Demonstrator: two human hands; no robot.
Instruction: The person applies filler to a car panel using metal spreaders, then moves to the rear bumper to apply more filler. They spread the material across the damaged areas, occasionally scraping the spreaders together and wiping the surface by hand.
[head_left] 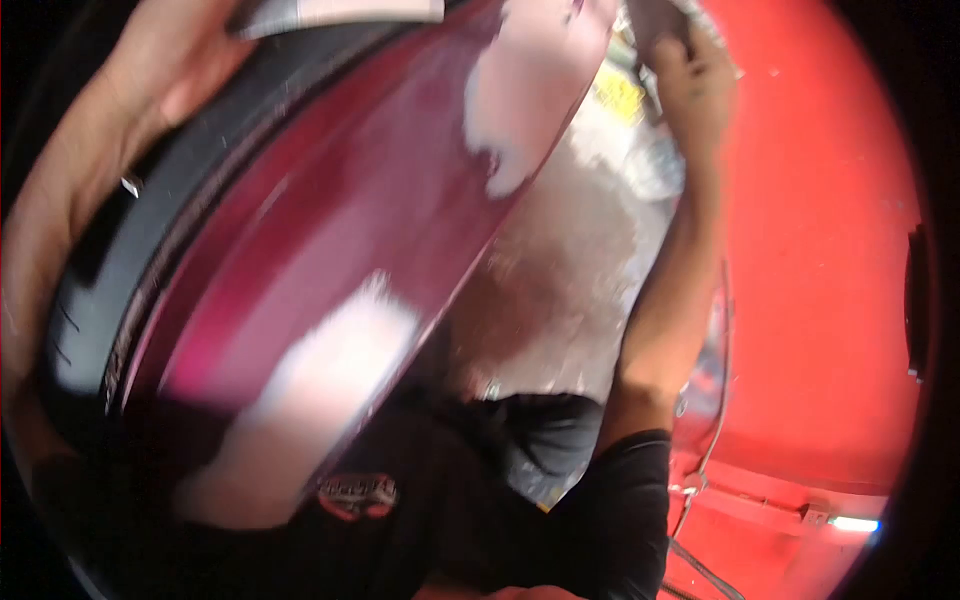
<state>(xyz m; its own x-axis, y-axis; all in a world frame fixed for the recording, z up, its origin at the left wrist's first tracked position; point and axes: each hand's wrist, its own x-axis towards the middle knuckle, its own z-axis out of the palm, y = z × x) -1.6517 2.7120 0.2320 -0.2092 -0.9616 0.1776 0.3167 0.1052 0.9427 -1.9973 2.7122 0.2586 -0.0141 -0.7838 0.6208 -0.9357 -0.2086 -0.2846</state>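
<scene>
Left arm (65, 180) curving upward, left hand (195, 55) partly cropped, right arm (668, 300) outstretched, right hand (700, 90) seemingly curled

A grey floor (585, 215) with smeared brown stains and pale blotches stretches from the centre toward two o'clock. On it, blurred, appear a bright yellow flat piece (620, 94) toward one o'clock and a clear, plastic-looking crumpled item (655, 168) toward two.

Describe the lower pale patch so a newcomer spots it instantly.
Find the maroon panel slanting across the view. Near its lower end, along the right edge, is the pale patch. Unlike the upper patch, it appears beside the printed shirt logo.
</scene>
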